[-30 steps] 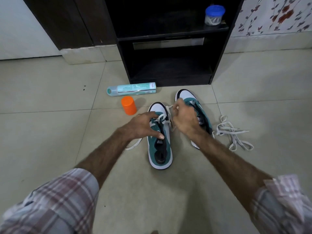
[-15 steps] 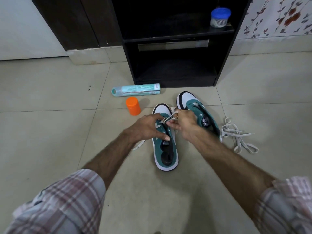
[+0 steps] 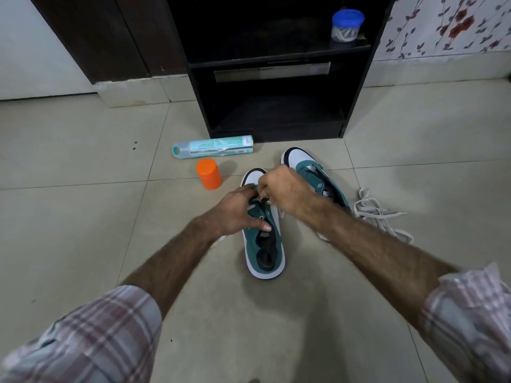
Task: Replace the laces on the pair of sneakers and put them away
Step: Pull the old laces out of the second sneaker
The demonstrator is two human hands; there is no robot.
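Two teal and white sneakers stand on the tiled floor. The near sneaker [image 3: 264, 252] lies between my hands, toe pointing away. My left hand [image 3: 237, 210] grips its left side near the eyelets, thumb resting on the tongue. My right hand [image 3: 284, 189] is closed over the front eyelets, pinching the white lace there; the lace itself is mostly hidden by the fingers. The second sneaker [image 3: 312, 172] sits behind my right hand, unlaced. A loose white lace [image 3: 378, 214] lies in a heap on the floor to the right.
An orange cap [image 3: 209, 174] and a teal spray can [image 3: 213, 146] lie left of the sneakers. A black open shelf unit [image 3: 273, 78] stands ahead, with a blue-lidded jar [image 3: 347, 24] on its upper shelf. Floor tiles spread left and right.
My right hand has moved down and forward onto the near sneaker's front eyelets, and the lace that showed between the hands is now hidden. The left hand keeps its hold.
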